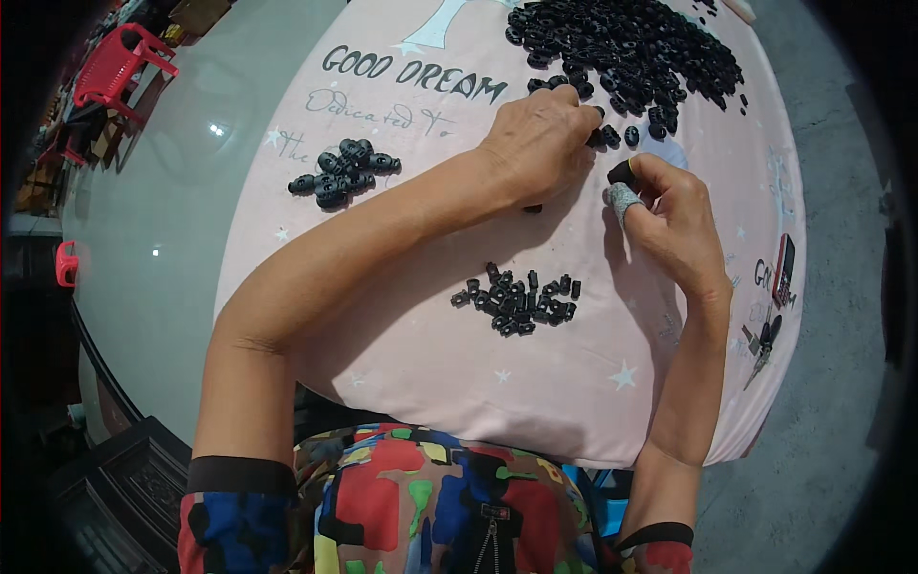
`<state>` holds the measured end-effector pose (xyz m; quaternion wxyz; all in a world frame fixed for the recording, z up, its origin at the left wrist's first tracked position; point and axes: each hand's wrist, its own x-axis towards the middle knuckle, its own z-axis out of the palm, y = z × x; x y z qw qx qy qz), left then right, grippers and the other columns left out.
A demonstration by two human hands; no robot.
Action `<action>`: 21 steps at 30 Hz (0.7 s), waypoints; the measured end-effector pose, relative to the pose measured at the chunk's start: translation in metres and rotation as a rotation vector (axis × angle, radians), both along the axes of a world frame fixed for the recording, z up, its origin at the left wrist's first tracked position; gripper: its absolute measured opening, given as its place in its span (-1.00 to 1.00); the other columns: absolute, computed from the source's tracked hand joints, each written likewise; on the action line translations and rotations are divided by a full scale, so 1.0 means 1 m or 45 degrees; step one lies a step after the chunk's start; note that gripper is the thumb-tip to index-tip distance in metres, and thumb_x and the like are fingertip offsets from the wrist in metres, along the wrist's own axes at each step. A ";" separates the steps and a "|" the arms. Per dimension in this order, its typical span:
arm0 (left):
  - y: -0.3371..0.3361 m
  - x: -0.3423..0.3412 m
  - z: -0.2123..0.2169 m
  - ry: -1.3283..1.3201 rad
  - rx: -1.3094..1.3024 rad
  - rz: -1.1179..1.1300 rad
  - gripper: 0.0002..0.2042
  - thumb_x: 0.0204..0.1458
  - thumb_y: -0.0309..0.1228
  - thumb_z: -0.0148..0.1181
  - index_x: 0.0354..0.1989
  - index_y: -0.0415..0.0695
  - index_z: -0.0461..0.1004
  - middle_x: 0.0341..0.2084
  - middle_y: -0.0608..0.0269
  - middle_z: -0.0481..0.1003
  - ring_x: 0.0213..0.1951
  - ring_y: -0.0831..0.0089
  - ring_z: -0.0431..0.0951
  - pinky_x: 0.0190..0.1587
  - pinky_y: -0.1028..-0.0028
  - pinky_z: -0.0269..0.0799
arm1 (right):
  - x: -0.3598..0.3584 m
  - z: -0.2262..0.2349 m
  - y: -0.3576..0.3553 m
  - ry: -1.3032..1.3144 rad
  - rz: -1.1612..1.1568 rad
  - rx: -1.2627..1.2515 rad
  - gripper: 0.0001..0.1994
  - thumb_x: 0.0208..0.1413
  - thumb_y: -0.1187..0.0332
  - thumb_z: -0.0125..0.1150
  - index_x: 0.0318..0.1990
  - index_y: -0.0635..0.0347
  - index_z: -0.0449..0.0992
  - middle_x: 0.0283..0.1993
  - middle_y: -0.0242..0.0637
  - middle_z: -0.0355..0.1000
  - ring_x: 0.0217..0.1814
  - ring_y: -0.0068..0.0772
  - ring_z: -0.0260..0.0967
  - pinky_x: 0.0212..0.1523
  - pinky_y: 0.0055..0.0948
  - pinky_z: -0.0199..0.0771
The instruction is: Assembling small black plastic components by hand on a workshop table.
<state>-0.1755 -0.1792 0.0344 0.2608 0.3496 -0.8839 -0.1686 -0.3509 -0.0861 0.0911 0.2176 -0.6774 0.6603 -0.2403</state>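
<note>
My left hand reaches to the near edge of a large heap of black plastic cord-lock pieces. Its fingers are curled down among the pieces, and what they pinch is hidden. To its right, my right hand is held above the cloth with thumb and index finger bent close together. Grey wrapping covers the thumb tip, and something black sits at the index fingertip, a cover or a piece; I cannot tell which. A small pile of narrow black plastic parts lies nearer to me. Rounder, thicker cord locks form a cluster at the left.
A pale pink printed cloth covers the table. Near its right edge lie a red-edged phone and a bunch of keys. Red plastic stools stand on the floor at far left, and a dark carved wooden piece at lower left.
</note>
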 end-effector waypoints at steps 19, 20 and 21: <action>0.039 0.072 0.019 0.936 1.707 -0.059 -0.74 0.38 -0.23 0.07 0.00 -0.13 0.57 -0.35 0.42 0.56 -0.39 0.76 0.46 -0.39 0.72 0.34 | 0.019 -0.010 -0.001 -0.813 -0.066 -0.023 -0.86 0.20 0.56 0.34 -0.10 0.31 0.66 -0.29 -0.53 0.56 -0.28 -0.80 0.39 -0.26 -0.71 0.38; 0.041 0.074 0.014 1.028 1.782 -0.096 -0.73 0.39 -0.24 0.06 0.01 -0.17 0.55 -0.36 0.39 0.56 -0.40 0.74 0.46 -0.40 0.72 0.34 | 0.022 -0.010 0.001 -0.844 -0.046 -0.039 -0.86 0.20 0.57 0.34 -0.10 0.31 0.66 -0.29 -0.53 0.56 -0.28 -0.80 0.39 -0.27 -0.71 0.38; 0.042 0.077 0.013 1.036 1.783 -0.088 -0.73 0.39 -0.24 0.06 0.01 -0.17 0.55 -0.36 0.39 0.56 -0.40 0.74 0.46 -0.40 0.72 0.34 | 0.027 -0.007 0.003 -0.846 -0.073 -0.005 -0.85 0.20 0.59 0.32 -0.09 0.33 0.65 -0.27 -0.50 0.57 -0.26 -0.77 0.41 -0.24 -0.70 0.40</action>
